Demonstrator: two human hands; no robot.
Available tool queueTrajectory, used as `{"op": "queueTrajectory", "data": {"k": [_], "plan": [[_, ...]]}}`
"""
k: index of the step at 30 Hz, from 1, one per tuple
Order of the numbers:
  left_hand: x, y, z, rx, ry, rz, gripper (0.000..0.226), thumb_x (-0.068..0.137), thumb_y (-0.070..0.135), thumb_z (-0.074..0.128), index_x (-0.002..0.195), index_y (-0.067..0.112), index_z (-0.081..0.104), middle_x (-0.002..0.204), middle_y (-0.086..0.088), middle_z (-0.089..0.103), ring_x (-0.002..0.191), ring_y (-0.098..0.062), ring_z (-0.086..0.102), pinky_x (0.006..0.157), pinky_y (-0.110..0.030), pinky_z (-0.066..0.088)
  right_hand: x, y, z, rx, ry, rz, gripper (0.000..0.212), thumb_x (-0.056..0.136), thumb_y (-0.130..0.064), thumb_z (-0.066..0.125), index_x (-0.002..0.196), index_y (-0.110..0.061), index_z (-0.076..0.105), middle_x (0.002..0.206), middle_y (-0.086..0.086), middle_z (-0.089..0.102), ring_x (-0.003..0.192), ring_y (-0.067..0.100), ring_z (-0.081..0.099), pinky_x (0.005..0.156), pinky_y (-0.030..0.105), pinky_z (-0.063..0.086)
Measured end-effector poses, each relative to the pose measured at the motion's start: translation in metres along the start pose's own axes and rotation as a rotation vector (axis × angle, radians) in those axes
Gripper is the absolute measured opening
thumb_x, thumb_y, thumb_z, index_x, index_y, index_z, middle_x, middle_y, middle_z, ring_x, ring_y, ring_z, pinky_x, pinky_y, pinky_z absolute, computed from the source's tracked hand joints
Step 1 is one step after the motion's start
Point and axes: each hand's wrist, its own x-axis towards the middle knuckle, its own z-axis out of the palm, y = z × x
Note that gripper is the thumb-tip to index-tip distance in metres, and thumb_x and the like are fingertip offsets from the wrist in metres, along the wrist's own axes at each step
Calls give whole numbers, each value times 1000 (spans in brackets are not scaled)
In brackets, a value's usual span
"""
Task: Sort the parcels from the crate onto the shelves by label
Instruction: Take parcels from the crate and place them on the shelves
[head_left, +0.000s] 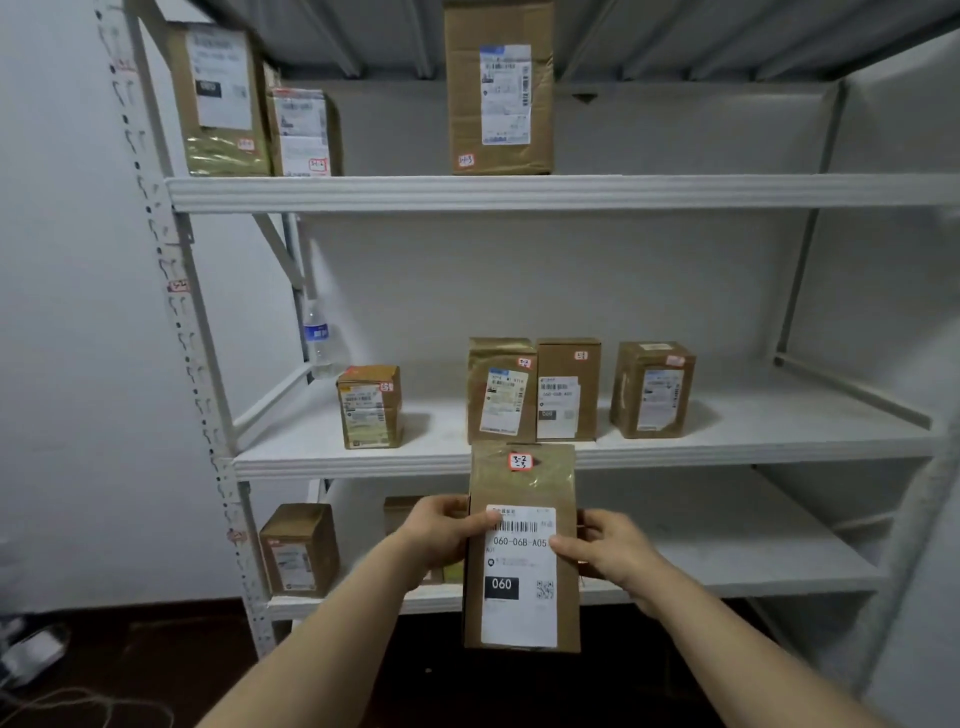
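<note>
Tall brown cardboard parcel (521, 551) with white shipping label, upright before the white metal shelving unit (519, 193). Left hand (441, 530) and right hand (608, 545) clasp its sides, thumbs on the label.

Brown cardboard parcel (522, 545) bears a white barcode label (519, 571) with a black block, plus a red-edged sticker (520, 461); shelves (519, 193) are white.

White shelves (519, 193) with brown parcels (653, 391)

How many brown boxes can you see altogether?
10 brown cardboard parcels: three on the white top shelf, four on the middle shelf, two on the bottom shelf (one partly behind the left hand), and one gripped by that hand and the right hand. Others may be hidden.
</note>
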Motion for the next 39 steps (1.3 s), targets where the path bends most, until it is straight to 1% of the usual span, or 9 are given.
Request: {"op": "queueTrajectory", "data": {"k": [11, 15, 23, 28, 31, 33, 35, 37, 39], "plan": [[67, -6, -4, 34, 54, -60, 34, 83, 14, 72, 113, 0, 65, 95, -11, 74, 83, -20, 71, 66, -24, 56, 69, 7, -4, -41, -60, 39, 20, 84, -7, 71, 97, -16, 58, 93, -1, 66, 89, 17, 65, 82, 31, 54], [84, -1, -4, 50, 15, -57, 17, 85, 13, 70, 101, 8, 65, 89, -8, 72, 74, -15, 69, 53, -19, 53, 77, 3, -5, -52, -27, 50, 23, 84, -8, 70, 102, -13, 58, 98, 3, 65, 95, 21, 64, 87, 34, 54], [116, -2, -8, 82, -68, -73, 38, 81, 18, 74, 114, 4, 64, 96, -10, 74, 94, -26, 70, 91, -42, 54, 86, 2, -8, -30, 43, 83, 25, 84, -6, 70, 106, -9, 59, 97, 4, 65, 97, 23, 63, 92, 39, 52], [120, 1, -8, 84, -95, -63, 33, 82, 15, 72, 112, 1, 64, 97, -12, 74, 89, -23, 71, 72, -28, 56, 92, 4, -10, -53, 64, 89, 21, 81, -9, 73, 94, -17, 59, 112, 11, 66, 101, 23, 64, 90, 38, 53], [121, 3, -15, 124, -128, -61, 40, 78, 16, 76, 113, 2, 63, 100, -12, 73, 92, -24, 71, 78, -31, 57, 99, -1, -11, -84, 120, 54, 49, 70, -12, 83, 112, -11, 58, 122, 10, 63, 105, 19, 62, 86, 28, 52], [118, 7, -23, 190, -177, -53, 46, 73, 17, 80, 114, 3, 63, 102, -12, 73, 95, -24, 70, 88, -36, 56, 105, -14, -17, -60, 148, 15, 80, 63, -10, 87, 132, -9, 47, 134, 7, 54, 116, 21, 56, 95, 28, 46], [116, 8, -31, 231, -193, -44, 44, 72, 14, 82, 111, 3, 64, 101, -12, 73, 94, -23, 71, 89, -37, 55, 110, -36, -23, -144, 65, -3, 99, 61, -10, 88, 144, -11, 33, 141, 4, 44, 125, 20, 47, 101, 30, 40], [114, 8, -39, 222, -184, -17, 37, 72, 7, 80, 105, 1, 65, 96, -11, 73, 89, -20, 71, 84, -32, 56, 117, -58, -22, -373, -80, -23, 99, 60, -11, 88, 144, -14, 36, 140, 3, 46, 122, 16, 47, 99, 26, 42], [110, 10, -47, 209, -151, 21, 35, 71, 4, 80, 102, 1, 65, 96, -12, 72, 89, -20, 70, 85, -32, 56, 125, -77, -12, -561, -208, -52, 80, 63, -10, 86, 133, -18, 49, 126, -2, 55, 115, 14, 52, 84, 20, 47]]}}
